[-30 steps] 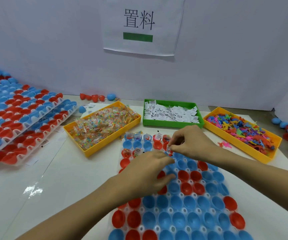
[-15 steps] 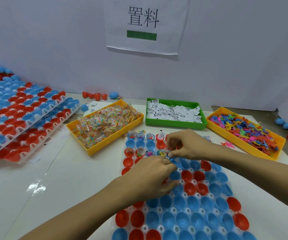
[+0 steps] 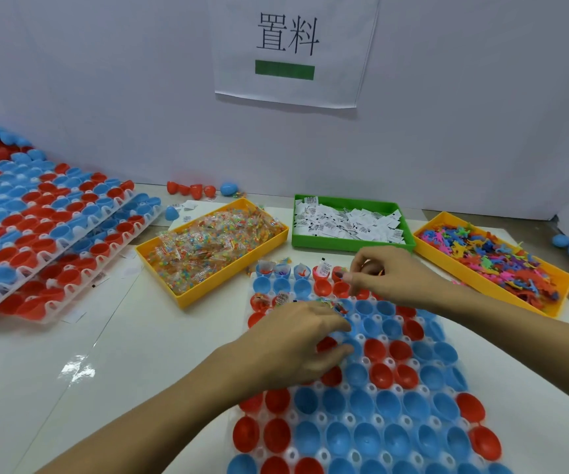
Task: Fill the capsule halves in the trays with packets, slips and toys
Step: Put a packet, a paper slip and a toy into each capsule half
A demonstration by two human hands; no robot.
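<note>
A clear tray point(image 3: 409, 364) of red and blue capsule halves lies in front of me. Its far rows hold packets, slips and toys, and the near rows look empty. My left hand point(image 3: 293, 343) hovers over the tray's left side and pinches a colourful packet point(image 3: 327, 302) at its fingertips, above a blue half. At the tray's far edge my right hand point(image 3: 392, 275) has curled fingers, with thumb and forefinger together. What it holds is hidden.
Behind the tray stand a yellow bin of packets point(image 3: 180, 295), a green bin of slips point(image 3: 351, 244) and a yellow bin of toys point(image 3: 550, 295). Stacked capsule trays point(image 3: 47, 234) fill the left. Loose capsule halves point(image 3: 194, 189) lie by the wall and at the right edge.
My right hand has moved from the tray's third row up to its far edge. My left hand has stayed over the tray's left side, shifting slightly.
</note>
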